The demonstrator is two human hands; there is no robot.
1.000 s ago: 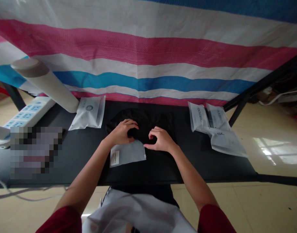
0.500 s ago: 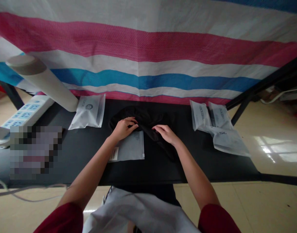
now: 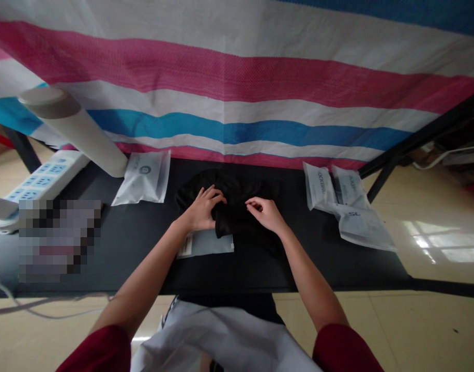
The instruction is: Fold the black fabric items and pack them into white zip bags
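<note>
A piece of black cloth [image 3: 240, 186], perhaps a garment, lies bunched in the middle of the black table; its exact kind is hard to make out. My left hand [image 3: 203, 209] rests on its left side, fingers spread and curved over the fabric, thumb apart and partly hidden at a fold. With thumb and fingertips pinched together, my right hand [image 3: 266, 213] is closed at the right part of the cloth. Under a fold of the cloth lies a flat translucent zip bag [image 3: 211, 245] with a white label at its left; its upper part is covered.
A filled frosted bag [image 3: 143, 178] sits back left, beside a leaning white cylinder [image 3: 85, 132]. Farther left are a power strip [image 3: 43, 178] and a blurred flat object [image 3: 60, 240]. Several filled bags [image 3: 364, 227] lie at the right. Striped sheeting [image 3: 225, 77] hangs behind.
A fold of black cloth has come down toward me over the zip bag, covering more of it. My left hand's fingers have spread; my right hand has curled more.
</note>
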